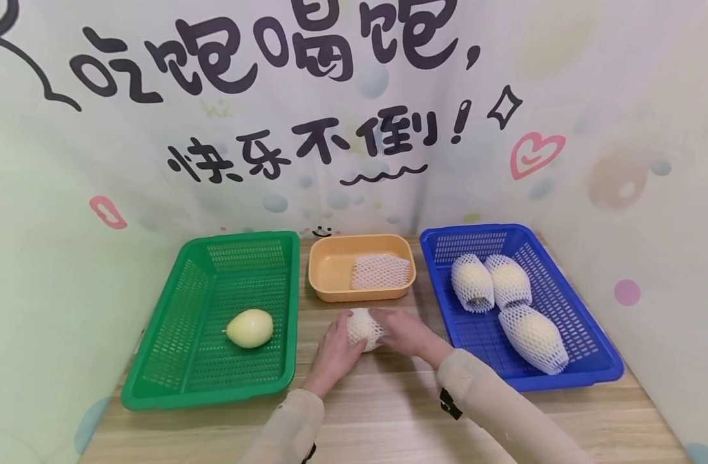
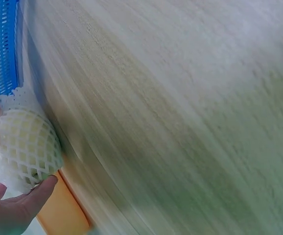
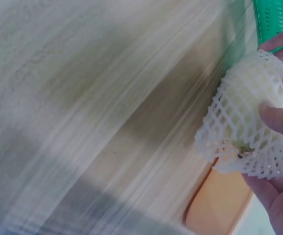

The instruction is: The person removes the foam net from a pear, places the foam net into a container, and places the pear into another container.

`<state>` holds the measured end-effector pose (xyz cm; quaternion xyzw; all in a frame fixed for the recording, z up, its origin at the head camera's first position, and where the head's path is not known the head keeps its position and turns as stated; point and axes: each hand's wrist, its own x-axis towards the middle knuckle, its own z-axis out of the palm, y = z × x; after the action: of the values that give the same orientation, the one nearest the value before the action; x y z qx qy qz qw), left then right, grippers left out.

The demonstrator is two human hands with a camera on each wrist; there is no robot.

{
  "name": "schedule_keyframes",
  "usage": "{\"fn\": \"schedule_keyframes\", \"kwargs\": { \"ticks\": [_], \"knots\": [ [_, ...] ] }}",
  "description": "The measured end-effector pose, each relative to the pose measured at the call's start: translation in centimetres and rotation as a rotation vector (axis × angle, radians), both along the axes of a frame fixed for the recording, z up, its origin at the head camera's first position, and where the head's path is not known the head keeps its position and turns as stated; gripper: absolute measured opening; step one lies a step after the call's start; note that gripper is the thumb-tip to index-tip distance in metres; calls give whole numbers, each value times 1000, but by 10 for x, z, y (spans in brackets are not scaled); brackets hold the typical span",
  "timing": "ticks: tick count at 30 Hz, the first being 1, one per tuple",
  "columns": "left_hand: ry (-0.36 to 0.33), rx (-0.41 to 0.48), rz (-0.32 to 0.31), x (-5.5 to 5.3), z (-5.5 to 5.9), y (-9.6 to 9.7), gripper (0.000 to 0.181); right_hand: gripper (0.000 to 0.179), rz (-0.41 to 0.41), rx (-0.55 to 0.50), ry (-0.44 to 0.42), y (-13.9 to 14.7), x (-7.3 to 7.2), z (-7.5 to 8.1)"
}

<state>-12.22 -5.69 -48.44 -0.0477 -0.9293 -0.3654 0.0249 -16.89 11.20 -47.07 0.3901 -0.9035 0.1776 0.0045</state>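
Pale printed backdrop (image 1: pixel 243 206) behind the orange tray (image 1: pixel 330 265), bearing large dark lettering (image 1: pixel 214 57) and, up and to the right of the tray, a pink heart outline (image 1: pixel 517 166). Work surface is a wood-grain table (image 1: pixel 388 415), which carries the tray.

Item in hand: a pale yellow fruit (image 1: pixel 361 327) inside a white foam net, just on my side of the orange tray. Stem shows at the net's open end in the right wrist view. Whether the fruit bears on the table I cannot tell.

Hands: my left hand (image 1: pixel 334 353) grasps the netted fruit at its left, thumb on the near side, fingers on the far side. My right hand (image 1: pixel 408 332) grips the other end, thumb on top and fingers underneath. Both forearms are in cream sleeves (image 1: pixel 493 396).

Surroundings, referred to the orange tray:
- Within it, to the right: a flat foam net (image 1: pixel 382 270).
- Left of it: a green basket (image 1: pixel 246 274) with one bare pear-shaped fruit (image 1: pixel 250 328), stem pointing away from the tray.
- Right of it: a blue basket (image 1: pixel 478 341) containing three netted fruits (image 1: pixel 536 338), the two farther ones side by side, the third closer to me.
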Motion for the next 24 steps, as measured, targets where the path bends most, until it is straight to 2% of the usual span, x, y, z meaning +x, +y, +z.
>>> {"fn": "schedule_keyframes", "kwargs": {
  "ticks": [3, 6, 10, 14, 17, 19, 24],
  "knots": [
    [17, 6, 11, 0, 1, 0, 53, 49, -1, -31, 20, 0, -1, -1],
    [63, 12, 2, -1, 0, 0, 58, 45, -18, -61, 26, 0, -1, -1],
    [115, 9, -14, -1, 0, 0, 65, 57, -24, -45, 8, 0, 0, -2],
    [87, 28, -10, 0, 1, 0, 67, 63, -30, 18, -12, -1, 2, -2],
    [43, 86, 25, 1, 1, -1, 61, 58, -46, 35, -4, -1, 3, -2],
    [35, 144, 71, 1, 1, -1, 52, 56, -53, 35, 11, -1, 3, -1],
    [88, 231, 174, -2, -4, -3, 32, 48, -27, -3, 70, 1, 2, 1]
  ]
}}
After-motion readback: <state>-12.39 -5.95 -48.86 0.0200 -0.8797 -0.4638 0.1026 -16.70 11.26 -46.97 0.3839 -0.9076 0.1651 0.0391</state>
